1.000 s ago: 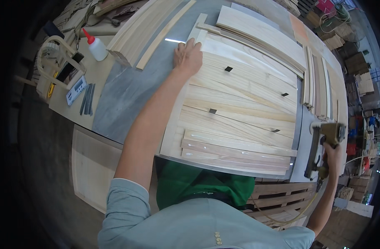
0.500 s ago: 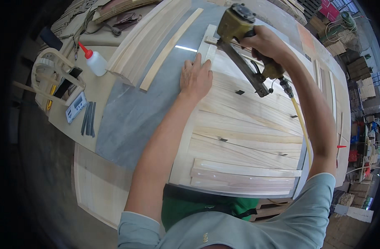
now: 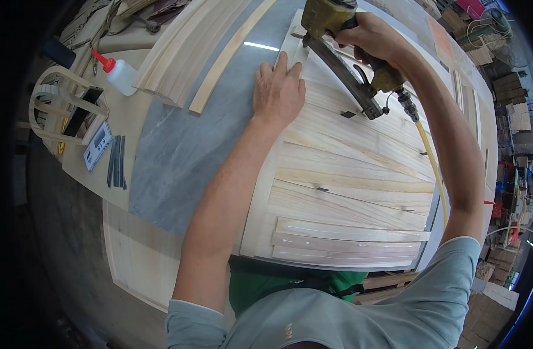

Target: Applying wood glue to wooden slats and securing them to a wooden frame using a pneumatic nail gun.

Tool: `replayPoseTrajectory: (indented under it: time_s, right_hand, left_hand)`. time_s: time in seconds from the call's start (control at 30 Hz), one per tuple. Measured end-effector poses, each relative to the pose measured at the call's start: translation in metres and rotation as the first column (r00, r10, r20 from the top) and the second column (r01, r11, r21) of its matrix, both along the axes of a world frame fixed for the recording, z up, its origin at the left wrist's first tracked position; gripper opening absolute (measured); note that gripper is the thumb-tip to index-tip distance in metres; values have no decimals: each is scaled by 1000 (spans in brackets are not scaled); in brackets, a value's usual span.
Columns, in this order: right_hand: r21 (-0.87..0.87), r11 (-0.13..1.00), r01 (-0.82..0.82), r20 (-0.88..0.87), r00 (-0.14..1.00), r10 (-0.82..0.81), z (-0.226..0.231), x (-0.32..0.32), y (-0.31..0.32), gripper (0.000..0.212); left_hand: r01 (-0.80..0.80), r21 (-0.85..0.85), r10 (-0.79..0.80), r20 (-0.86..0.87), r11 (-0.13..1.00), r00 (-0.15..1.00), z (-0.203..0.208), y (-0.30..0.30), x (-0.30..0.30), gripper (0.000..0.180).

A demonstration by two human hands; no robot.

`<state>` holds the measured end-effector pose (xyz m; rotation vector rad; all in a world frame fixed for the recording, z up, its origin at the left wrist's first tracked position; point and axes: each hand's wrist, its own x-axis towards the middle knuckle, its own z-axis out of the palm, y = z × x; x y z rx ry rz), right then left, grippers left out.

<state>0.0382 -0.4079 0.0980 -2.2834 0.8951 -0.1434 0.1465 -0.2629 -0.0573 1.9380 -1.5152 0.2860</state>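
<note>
At one o'clock, right hand (image 3: 378, 38) curling fingers round nailer (image 3: 329, 18); at twelve, left hand (image 3: 278, 96) pressing slightly spread fingers on board (image 3: 264, 195). Risk: nailer slipping, catching nearby fingertips.

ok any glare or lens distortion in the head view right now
Head view: a white glare streak on the grey tabletop near the left hand; head view too: fisheye bend bows the wood stack, and the left rim is black.

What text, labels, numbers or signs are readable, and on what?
Blue-and-white box: large dark print, not copied out.
Grey-green shirt: small yellowish marks, too small to read.
Green cloth at the waist: pale mark, too small to read.
Nail gun: no lettering I can make out.
</note>
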Motion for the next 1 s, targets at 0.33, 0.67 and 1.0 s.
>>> replayPoseTrajectory:
  time_s: [0.33,0.67,1.0]
  right_hand:
    - [-43,999,4,-22,1000,-5,-10,-6,-14,25]
    - [-263,964,-42,146,986,83,78,-106,90,27]
    - [205,927,313,120,932,-341,51,-217,246,25]
  left_hand:
    - [-2,57,3,-20,998,1000,9,2,-3,33]
    - [145,-33,-146,-4,989,989,6,33,-3,34]
    - [679,305,-549,-415,667,726,57,278,-19,50]
